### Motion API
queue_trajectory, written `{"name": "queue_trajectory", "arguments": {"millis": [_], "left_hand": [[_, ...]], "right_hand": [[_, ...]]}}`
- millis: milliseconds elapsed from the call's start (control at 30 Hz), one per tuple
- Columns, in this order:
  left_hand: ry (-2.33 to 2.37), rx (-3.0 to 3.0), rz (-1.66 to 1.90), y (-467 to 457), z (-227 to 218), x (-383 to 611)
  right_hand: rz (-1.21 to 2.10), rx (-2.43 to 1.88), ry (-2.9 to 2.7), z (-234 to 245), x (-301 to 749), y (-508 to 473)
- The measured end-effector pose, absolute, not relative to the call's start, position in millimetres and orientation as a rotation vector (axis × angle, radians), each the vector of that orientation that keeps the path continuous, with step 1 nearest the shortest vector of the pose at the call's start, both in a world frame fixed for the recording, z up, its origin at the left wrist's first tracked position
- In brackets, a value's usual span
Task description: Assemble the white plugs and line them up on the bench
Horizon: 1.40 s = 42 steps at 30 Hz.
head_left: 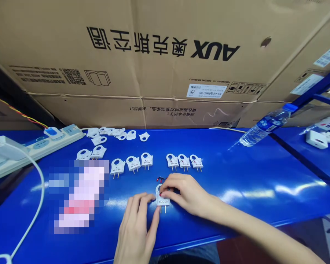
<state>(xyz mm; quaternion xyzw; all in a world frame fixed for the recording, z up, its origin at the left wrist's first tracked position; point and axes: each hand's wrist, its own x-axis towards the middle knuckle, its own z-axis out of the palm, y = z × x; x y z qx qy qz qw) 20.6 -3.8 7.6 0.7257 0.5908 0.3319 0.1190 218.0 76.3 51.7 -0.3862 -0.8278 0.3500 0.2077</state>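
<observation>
A white two-pin plug shell (163, 201) with a round ring at its top lies on the blue table, its metal pins pointing toward me. My left hand (139, 220) holds the shell's left edge, index fingertip and thumb against it. Over the shell's right side, my right hand (183, 192) pinches a small red part at the ring; its exact kind is hidden by the fingertips. Just beyond the ring lies a short black wire piece with red ends (160, 179). Farther back stand three similar plug shells with dark bits in their rings (184, 162).
Three more plug shells (133, 164) lie to the left, with several white ring-shaped covers (121, 134) behind. A power strip (41, 145) and white cable (40, 198) are at left. A water bottle (264, 126) lies back right. Large cardboard boxes (165, 77) wall the rear.
</observation>
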Motion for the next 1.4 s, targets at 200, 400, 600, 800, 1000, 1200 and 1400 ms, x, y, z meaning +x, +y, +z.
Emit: {"name": "queue_trajectory", "arguments": {"millis": [200, 400, 600, 800, 1000, 1200, 1400], "left_hand": [[1.733, 2.117, 0.997, -3.6, 6.7, 21.5], [1.733, 2.15, 0.975, -3.7, 9.0, 21.2], [1.736, 2.153, 0.996, -3.2, 11.6, 22.7], [1.75, 2.143, 0.951, -4.1, 9.5, 22.0], [1.722, 2.178, 0.955, -3.3, 8.2, 20.9], [1.733, 2.113, 0.961, -4.6, 9.0, 21.9], [1.754, 2.093, 0.946, -5.2, 8.5, 21.3]], "right_hand": [[0.912, -1.052, -2.371, 49.5, 218.7, 76.6], [0.901, -1.086, -2.392, 52.4, 217.9, 75.8], [0.868, -1.129, -2.455, 56.2, 217.7, 74.4], [0.807, -1.137, -2.532, 57.7, 217.6, 73.8], [0.725, -1.117, -2.551, 54.9, 217.5, 73.2], [0.737, -1.122, -2.534, 52.9, 217.6, 73.0], [0.721, -1.132, -2.555, 55.1, 217.2, 72.7]]}}
